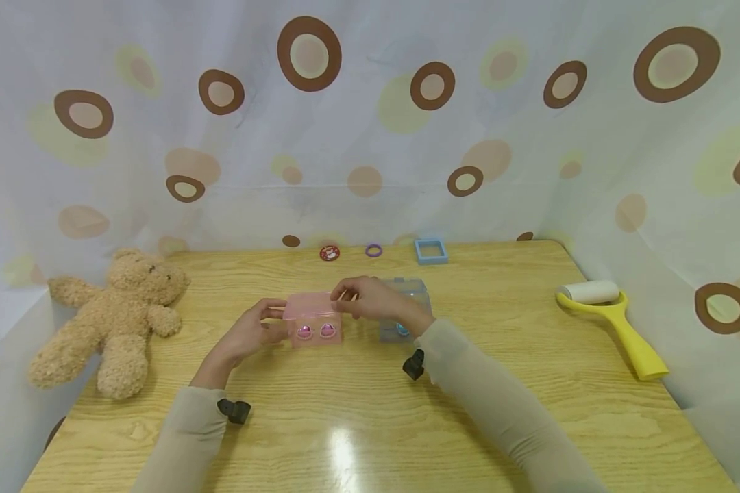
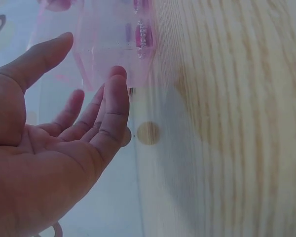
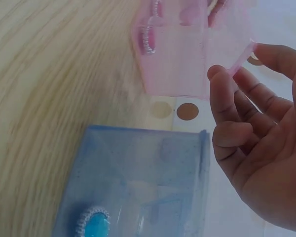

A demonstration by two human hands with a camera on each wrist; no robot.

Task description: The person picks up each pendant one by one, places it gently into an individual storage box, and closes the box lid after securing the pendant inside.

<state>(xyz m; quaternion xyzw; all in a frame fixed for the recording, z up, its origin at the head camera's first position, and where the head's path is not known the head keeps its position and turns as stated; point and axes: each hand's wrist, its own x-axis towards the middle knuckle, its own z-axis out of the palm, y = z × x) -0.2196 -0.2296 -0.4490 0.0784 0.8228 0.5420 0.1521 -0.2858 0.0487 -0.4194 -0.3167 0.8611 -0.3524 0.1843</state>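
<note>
A translucent pink box (image 1: 316,339) sits on the table with its lid (image 1: 308,306) raised. Two magenta gems edged with white beads adorn its front. Thumb and index finger of my right hand (image 1: 370,298) pinch the lid's right edge (image 3: 242,60). At the box's left side is my left hand (image 1: 255,333), its fingers loosely extended; the left wrist view has a fingertip against the box wall (image 2: 106,59), the thumb apart. Partly hidden under my right forearm stands a translucent blue box (image 1: 414,286) with a bead-edged blue gem (image 3: 96,224).
Along the back edge lie a red round patterned disc (image 1: 329,253), a purple ring (image 1: 373,255) and a light-blue square frame (image 1: 432,260). A teddy bear (image 1: 120,318) lies at the left. Over on the right is a yellow-handled lint roller (image 1: 635,342). Patterned cloth (image 1: 370,137) surrounds the table.
</note>
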